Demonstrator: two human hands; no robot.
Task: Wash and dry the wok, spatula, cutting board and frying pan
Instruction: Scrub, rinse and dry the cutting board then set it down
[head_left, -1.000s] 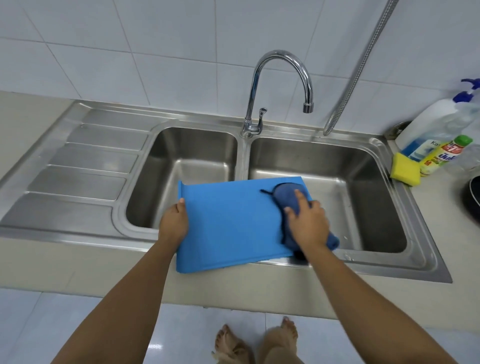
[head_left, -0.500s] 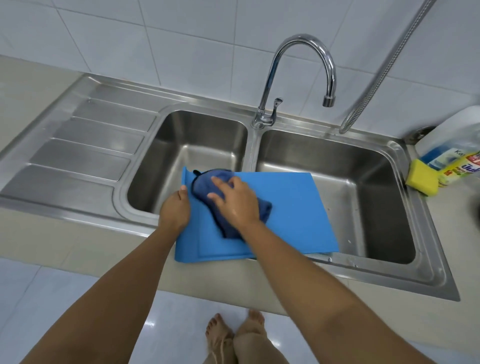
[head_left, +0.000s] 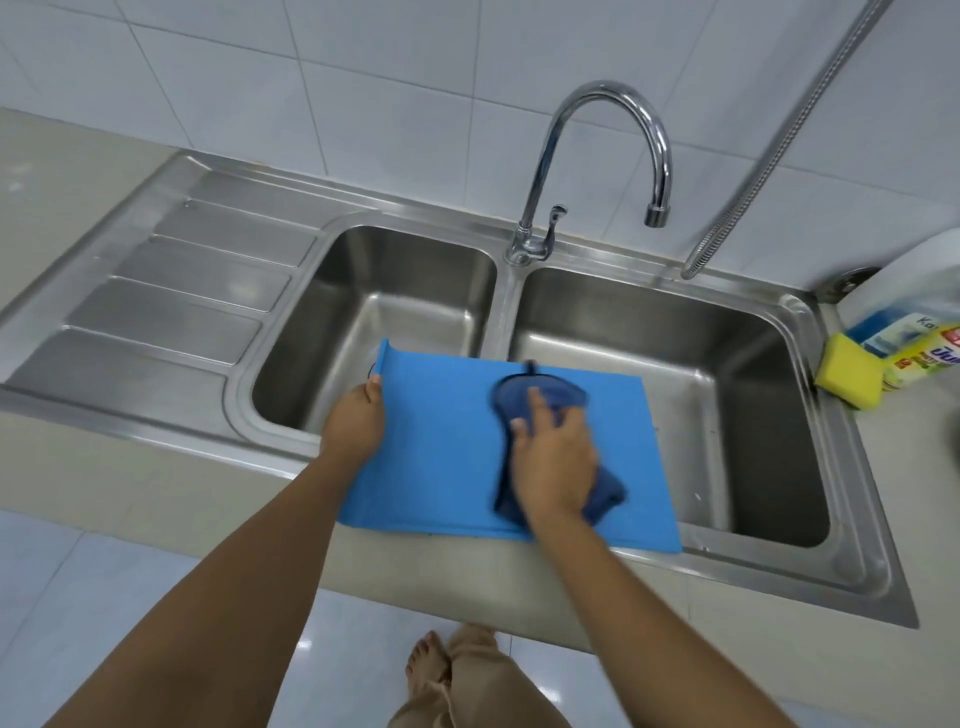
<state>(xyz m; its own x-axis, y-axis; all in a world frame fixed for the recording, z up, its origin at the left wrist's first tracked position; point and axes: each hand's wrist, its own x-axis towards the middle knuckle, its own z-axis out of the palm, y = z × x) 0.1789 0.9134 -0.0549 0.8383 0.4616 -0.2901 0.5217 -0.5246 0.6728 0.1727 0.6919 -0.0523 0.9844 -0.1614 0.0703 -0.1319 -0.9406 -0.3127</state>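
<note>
The blue cutting board lies flat across the near rim of the steel sink, bridging the divider between the two basins, with its near edge over the counter. My left hand grips the board's 9 o'clock edge, thumb on top. My right hand, blurred, lies with fingers spread and fairly straight, pressing a dark blue cloth onto the board toward its 3 o'clock side. The faucet stands at 12 o'clock from the board. A yellow sponge sits on the counter at the sink's 3 o'clock, touching the bottles.
</note>
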